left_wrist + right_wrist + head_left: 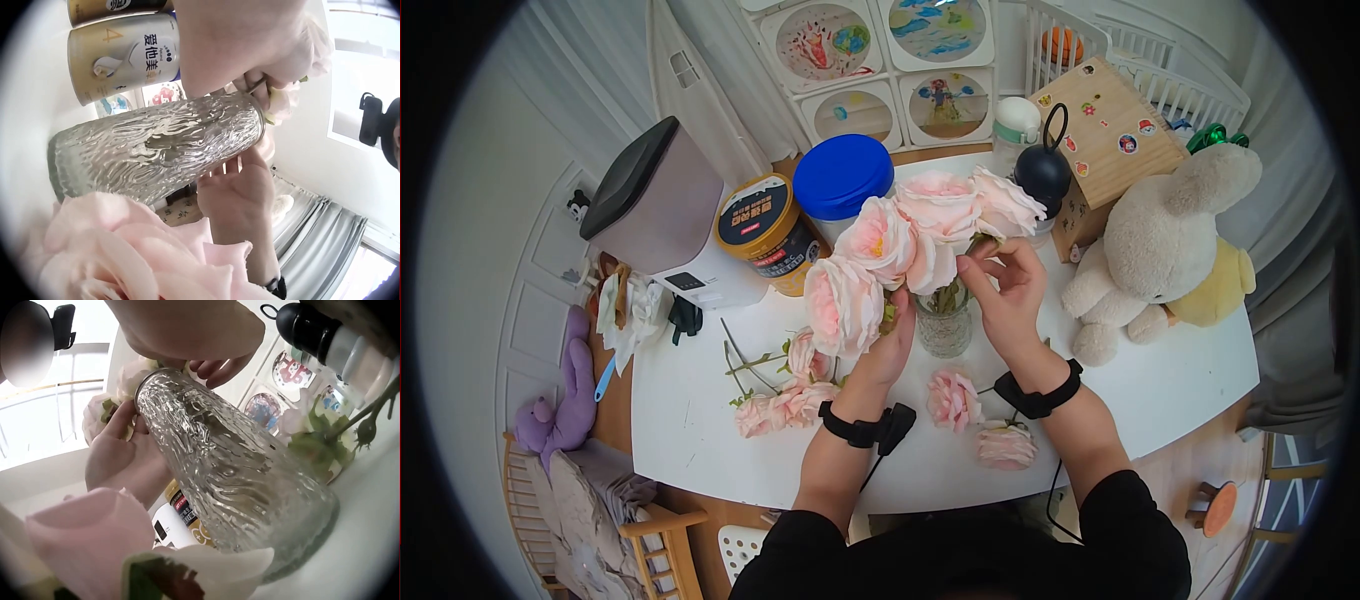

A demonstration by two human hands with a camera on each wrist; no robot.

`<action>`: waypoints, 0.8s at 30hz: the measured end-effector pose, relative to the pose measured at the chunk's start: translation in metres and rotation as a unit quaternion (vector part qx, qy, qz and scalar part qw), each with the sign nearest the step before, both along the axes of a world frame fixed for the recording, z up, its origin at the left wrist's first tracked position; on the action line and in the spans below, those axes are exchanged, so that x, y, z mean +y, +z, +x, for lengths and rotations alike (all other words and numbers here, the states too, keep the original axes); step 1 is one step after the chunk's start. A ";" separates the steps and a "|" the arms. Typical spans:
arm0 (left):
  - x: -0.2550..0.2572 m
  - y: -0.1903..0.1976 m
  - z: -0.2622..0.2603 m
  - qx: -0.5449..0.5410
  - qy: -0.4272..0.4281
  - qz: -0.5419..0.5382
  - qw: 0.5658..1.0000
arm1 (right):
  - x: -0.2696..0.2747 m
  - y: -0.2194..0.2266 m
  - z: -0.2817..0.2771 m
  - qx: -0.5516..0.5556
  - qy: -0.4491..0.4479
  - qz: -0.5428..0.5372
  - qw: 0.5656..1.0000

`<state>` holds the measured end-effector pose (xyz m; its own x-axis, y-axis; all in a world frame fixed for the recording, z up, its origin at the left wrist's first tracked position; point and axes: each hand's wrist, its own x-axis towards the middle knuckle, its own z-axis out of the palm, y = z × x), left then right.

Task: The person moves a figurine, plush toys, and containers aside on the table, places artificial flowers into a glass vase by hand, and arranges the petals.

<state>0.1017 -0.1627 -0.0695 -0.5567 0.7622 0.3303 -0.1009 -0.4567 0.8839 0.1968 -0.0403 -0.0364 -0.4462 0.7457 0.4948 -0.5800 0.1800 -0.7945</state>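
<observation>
Several pale pink roses (pixel 878 242) stand in a clear textured glass vase (pixel 945 330) on the white table. My left hand (pixel 890 345) is at the left side of the bunch, its palm facing the vase and its fingers partly hidden under the blooms. On the other side, my right hand (pixel 1012 295) has thumb and index finger at the base of a rose (pixel 1006 205), with the other fingers loosely bent. Both hands are at rim height beside the vase (pixel 156 147) in the left wrist view.
More cut roses (pixel 785 405) lie at the left, and two pink blooms (pixel 954 398) lie in front. Behind stand a blue-lidded tub (pixel 842 180), a gold can (pixel 770 235) and a black-topped bottle (pixel 1042 175). A plush rabbit (pixel 1160 240) sits at the right beside a wooden box (pixel 1110 130).
</observation>
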 end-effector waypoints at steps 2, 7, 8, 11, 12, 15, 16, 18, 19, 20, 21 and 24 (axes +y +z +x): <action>0.002 0.000 -0.003 -0.004 -0.008 0.014 1.000 | 0.003 -0.007 0.001 -0.002 0.014 0.022 1.000; 0.002 -0.007 -0.002 0.015 0.053 -0.017 0.998 | 0.005 0.002 0.007 -0.095 0.026 0.104 0.990; 0.001 -0.010 -0.003 0.040 0.072 -0.030 0.996 | 0.003 0.009 0.008 -0.079 0.036 0.109 0.990; -0.001 -0.034 -0.009 0.180 0.165 -0.077 0.967 | 0.003 0.016 0.011 -0.100 0.055 0.071 0.991; -0.003 -0.037 -0.008 0.268 0.220 -0.098 0.933 | 0.004 0.015 0.011 -0.113 0.056 0.070 0.990; -0.005 -0.026 -0.011 0.390 0.284 -0.168 0.860 | 0.007 0.014 0.011 -0.134 0.051 0.064 0.988; -0.008 -0.013 -0.012 0.408 0.290 -0.194 0.844 | 0.005 0.015 0.010 -0.131 0.047 0.057 0.989; -0.015 0.005 -0.010 0.334 0.195 -0.244 0.889 | 0.001 0.019 0.009 -0.126 0.040 0.051 0.990; -0.017 0.009 -0.010 0.294 0.146 -0.267 0.906 | 0.000 0.021 0.009 -0.125 0.037 0.051 0.990; -0.014 -0.002 -0.013 0.228 0.140 -0.214 0.940 | -0.001 0.021 0.009 -0.124 0.034 0.051 0.990; -0.008 -0.011 -0.016 0.160 0.133 -0.158 0.965 | -0.001 0.021 0.008 -0.126 0.033 0.050 0.990; -0.010 -0.011 -0.015 0.271 0.149 -0.158 0.938 | -0.003 0.019 0.008 -0.127 0.033 0.042 0.990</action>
<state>0.0863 -0.1731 -0.0806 -0.5758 0.7066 0.4113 0.4936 -0.1006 0.8638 0.2049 -0.0428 -0.0174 -0.6108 0.6719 0.4190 -0.3763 0.2192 -0.9002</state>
